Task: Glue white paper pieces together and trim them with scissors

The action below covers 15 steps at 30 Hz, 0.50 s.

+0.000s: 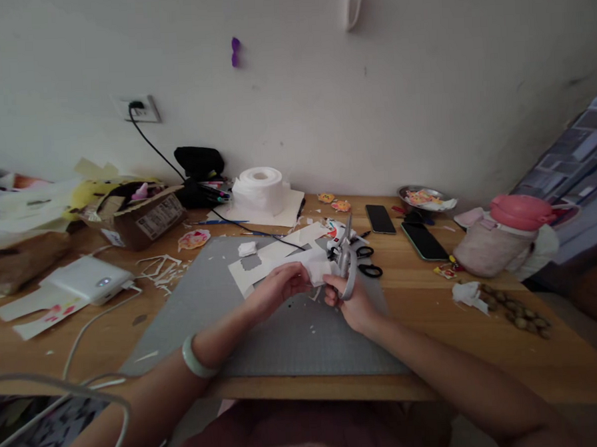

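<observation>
Wooden desk [485,347] runs the full width of the view, set against a pale wall. A grey cutting mat [284,337] lies at its centre, front edge near the person.

Back left: open cardboard box [142,215], tilted, with loose yellow and white paper around it. In front of it, a white device [88,279] with a small lit dot, a white cable trailing off its right side toward the desk edge. Toilet paper roll [260,187] stands upright at the back centre on a white sheet. Far right: pink-lidded bottle [504,236] in a pale sleeve, lying on its side. Two dark phones [404,231] lie flat right of centre, screens up, just beside each other. Metal bowl [420,196] behind them holds coloured scraps.

White card offcuts [270,258] rest on the mat's far edge, one with a square hole cut out.

Left hand [279,286], a pale bangle on the wrist, is over the mat, fingers pinching a small white paper piece [317,270] held above the mat. Right hand [350,301] is closed round the handles of grey scissors [347,257], blades pointing up and away, just beside the paper's right edge. Whether the blades touch the paper cannot be told. A black-handled pair of scissors [368,261] lies on the desk just behind.
</observation>
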Available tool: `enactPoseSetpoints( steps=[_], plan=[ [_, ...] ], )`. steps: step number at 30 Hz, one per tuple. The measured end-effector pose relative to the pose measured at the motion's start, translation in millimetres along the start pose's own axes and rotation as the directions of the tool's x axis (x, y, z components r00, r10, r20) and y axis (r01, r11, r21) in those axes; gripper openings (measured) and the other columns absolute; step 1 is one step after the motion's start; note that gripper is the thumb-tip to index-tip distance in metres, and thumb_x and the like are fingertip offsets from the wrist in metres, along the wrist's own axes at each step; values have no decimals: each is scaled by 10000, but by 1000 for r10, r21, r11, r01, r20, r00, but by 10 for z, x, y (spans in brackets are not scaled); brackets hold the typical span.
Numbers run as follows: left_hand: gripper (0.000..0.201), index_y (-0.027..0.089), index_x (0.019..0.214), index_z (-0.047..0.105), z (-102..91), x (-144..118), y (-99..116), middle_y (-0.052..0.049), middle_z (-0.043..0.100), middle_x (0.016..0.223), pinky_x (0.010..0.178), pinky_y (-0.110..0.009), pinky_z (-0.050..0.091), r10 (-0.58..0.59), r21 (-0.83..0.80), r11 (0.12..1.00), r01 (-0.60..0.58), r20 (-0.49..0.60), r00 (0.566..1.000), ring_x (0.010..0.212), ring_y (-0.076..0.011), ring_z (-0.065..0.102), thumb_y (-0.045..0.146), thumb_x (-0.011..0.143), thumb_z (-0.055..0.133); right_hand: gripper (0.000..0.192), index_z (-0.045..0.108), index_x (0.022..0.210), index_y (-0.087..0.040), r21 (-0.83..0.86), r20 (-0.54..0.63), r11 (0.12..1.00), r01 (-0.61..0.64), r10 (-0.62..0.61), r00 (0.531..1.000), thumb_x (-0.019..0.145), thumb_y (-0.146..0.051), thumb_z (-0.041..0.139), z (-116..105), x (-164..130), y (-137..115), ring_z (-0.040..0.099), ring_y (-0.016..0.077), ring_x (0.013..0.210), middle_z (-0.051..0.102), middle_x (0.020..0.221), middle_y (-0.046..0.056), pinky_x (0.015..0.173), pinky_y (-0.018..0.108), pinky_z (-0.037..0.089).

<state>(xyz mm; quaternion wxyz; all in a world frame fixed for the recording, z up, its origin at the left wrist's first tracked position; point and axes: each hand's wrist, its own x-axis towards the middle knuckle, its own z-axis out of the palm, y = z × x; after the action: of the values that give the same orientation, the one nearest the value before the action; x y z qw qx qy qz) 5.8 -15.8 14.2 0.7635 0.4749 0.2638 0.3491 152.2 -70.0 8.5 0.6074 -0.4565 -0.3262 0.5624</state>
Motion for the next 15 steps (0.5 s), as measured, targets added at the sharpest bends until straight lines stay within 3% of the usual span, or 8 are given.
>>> enactPoseSetpoints(
  steps=[4, 15],
  plan=[
    [266, 144, 887, 697, -15, 4, -1, -61, 671, 851, 753, -280, 468, 11, 38, 999, -10, -32, 999, 793, -155, 598, 347, 716, 682, 169, 498, 648, -191, -59, 9, 998, -8, 9, 1000, 613, -278, 638, 0, -2, 30, 343, 56, 358, 409, 433, -81, 356, 194, 269],
    [315, 170, 963, 681, -14, -1, -5, -60, 666, 984, 649, -255, 462, 115, 238, 967, -91, -89, 989, 699, -121, 566, 307, 680, 702, 154, 535, 689, -177, -167, 72, 986, -18, 30, 997, 620, -284, 623, -44, 24, 91, 358, 54, 349, 436, 430, -82, 341, 184, 269]
  ],
)
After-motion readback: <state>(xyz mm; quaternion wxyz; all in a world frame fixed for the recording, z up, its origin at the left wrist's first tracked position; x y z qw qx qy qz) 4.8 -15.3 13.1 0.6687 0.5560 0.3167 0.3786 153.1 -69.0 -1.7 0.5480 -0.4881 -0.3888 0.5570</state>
